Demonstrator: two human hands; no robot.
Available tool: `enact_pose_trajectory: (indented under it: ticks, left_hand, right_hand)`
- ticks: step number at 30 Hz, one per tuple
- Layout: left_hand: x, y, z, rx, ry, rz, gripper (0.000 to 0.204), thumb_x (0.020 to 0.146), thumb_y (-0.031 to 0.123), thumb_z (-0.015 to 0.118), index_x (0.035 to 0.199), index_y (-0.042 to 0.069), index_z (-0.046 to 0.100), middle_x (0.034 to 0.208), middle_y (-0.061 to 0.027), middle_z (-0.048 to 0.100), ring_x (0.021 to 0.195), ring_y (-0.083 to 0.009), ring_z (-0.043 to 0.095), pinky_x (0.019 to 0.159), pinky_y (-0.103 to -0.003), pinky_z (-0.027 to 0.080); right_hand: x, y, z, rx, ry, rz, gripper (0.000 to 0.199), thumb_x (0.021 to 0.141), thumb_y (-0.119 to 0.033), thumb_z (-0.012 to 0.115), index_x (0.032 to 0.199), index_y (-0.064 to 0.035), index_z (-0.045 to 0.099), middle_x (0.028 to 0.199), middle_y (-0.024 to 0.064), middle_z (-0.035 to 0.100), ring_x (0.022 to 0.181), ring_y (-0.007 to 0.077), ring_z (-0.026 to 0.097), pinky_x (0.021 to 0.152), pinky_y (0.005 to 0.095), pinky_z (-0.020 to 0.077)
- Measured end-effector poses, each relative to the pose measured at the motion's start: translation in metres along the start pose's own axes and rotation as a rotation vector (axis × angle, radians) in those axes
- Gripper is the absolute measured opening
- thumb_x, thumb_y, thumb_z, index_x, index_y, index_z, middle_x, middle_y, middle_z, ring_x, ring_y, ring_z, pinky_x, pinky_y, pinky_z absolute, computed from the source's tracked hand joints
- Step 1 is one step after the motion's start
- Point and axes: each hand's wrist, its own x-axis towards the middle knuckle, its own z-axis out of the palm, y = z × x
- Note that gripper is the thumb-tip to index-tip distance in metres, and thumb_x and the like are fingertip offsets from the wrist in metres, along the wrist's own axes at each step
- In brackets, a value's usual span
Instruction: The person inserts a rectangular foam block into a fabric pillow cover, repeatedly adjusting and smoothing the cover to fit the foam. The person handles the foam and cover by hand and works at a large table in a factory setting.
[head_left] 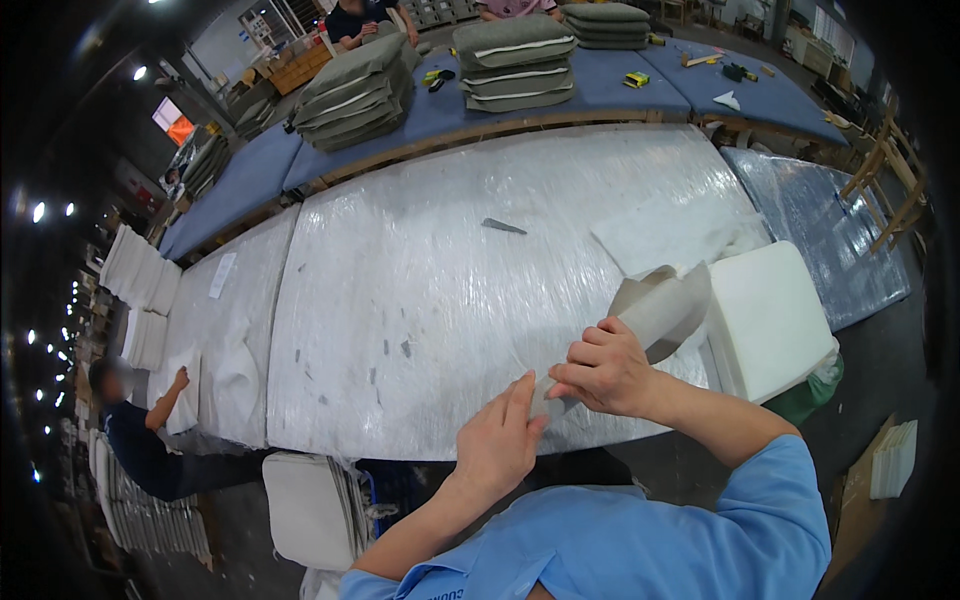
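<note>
My right hand (605,368) grips a rolled piece of off-white fabric or wadding (662,312) near the front edge of the plastic-covered worktable (440,300). The roll's far end flares open toward a white foam cushion block (765,315). My left hand (500,435) touches the near end of the same roll, fingers stretched flat along it. A flat white sheet of wadding (665,232) lies on the table just behind the roll.
A small grey tool (503,227) lies mid-table. Stacks of grey cushions (515,62) (355,92) sit on the blue table behind, with people beyond them. A person (140,435) works at the left. White cushions (305,510) stand on the floor; wooden chair frames (885,180) at right.
</note>
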Motion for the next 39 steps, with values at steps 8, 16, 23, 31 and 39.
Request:
enact_pose_trajectory:
  ticks: [8,16,23,31,39]
  left_hand:
    - [-0.002,0.012,0.006,0.143,-0.109,0.067,0.05,0.094,0.027,0.079,0.132,-0.002,0.065,0.111,-0.0146,0.075,0.088,-0.0289,0.076,0.073,-0.037,0.061]
    - [0.004,0.019,-0.001,-0.097,-0.373,-0.036,0.049,0.101,0.031,0.074,0.131,-0.005,0.062,0.109,-0.0206,0.074,0.09,-0.0355,0.076,0.073,-0.042,0.061]
    - [0.015,0.01,-0.004,-0.258,-0.671,-0.109,0.068,0.104,0.046,0.066,0.142,-0.009,0.055,0.115,-0.0275,0.073,0.1,-0.0459,0.074,0.085,-0.05,0.06]
    - [0.02,0.005,0.006,-0.325,-0.874,-0.112,0.095,0.099,0.058,0.067,0.155,-0.014,0.042,0.135,-0.033,0.067,0.117,-0.0478,0.07,0.1,-0.048,0.057]
    - [0.006,-0.014,0.024,-0.719,-0.969,-0.341,0.072,0.112,0.041,0.052,0.164,-0.006,0.038,0.166,-0.0275,0.047,0.152,-0.0408,0.048,0.128,-0.043,0.037]
  right_hand:
    - [-0.007,-0.007,-0.012,0.066,-0.095,0.021,0.025,0.091,-0.042,0.081,0.086,-0.0199,0.071,0.075,-0.0036,0.05,0.075,0.0189,0.053,0.074,0.0375,0.0406]
    - [-0.027,-0.016,-0.022,0.113,-0.167,0.03,0.029,0.091,-0.041,0.081,0.097,-0.0134,0.076,0.095,-0.0007,0.074,0.093,0.0204,0.071,0.085,0.0382,0.0525]
    - [-0.032,-0.019,-0.033,0.146,-0.219,0.025,0.031,0.093,-0.041,0.078,0.095,-0.011,0.072,0.094,0.0021,0.074,0.093,0.0223,0.073,0.085,0.0374,0.0544]
    - [-0.036,-0.021,-0.047,0.223,-0.435,0.014,0.037,0.098,-0.042,0.072,0.101,-0.0052,0.072,0.099,0.009,0.075,0.095,0.0275,0.074,0.086,0.0408,0.0575]
    - [-0.046,-0.023,-0.058,0.346,-0.824,0.062,0.059,0.107,-0.049,0.06,0.129,0.0042,0.069,0.13,0.0221,0.072,0.124,0.0373,0.069,0.11,0.0476,0.0537]
